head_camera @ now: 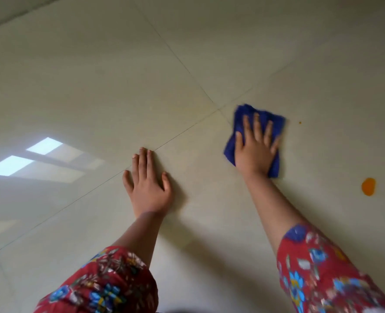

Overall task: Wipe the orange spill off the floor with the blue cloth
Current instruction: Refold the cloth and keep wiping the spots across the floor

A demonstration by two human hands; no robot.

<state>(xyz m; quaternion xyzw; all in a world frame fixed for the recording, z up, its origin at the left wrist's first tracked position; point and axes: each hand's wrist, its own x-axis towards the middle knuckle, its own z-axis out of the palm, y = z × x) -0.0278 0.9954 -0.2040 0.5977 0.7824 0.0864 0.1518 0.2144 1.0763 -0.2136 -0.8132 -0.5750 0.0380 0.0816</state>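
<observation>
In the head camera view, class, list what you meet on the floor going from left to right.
Bright window reflection on the glossy tiles → left hand flat on the floor → right hand pressing the folded blue cloth → tiny orange speck → round orange spill.

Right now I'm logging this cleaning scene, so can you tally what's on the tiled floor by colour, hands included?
Blue: 1, the folded blue cloth under the right hand
Orange: 2, the orange spill blob and a tiny orange speck
Bare hands pressed flat: 2, right hand and left hand
Total: 5
</observation>
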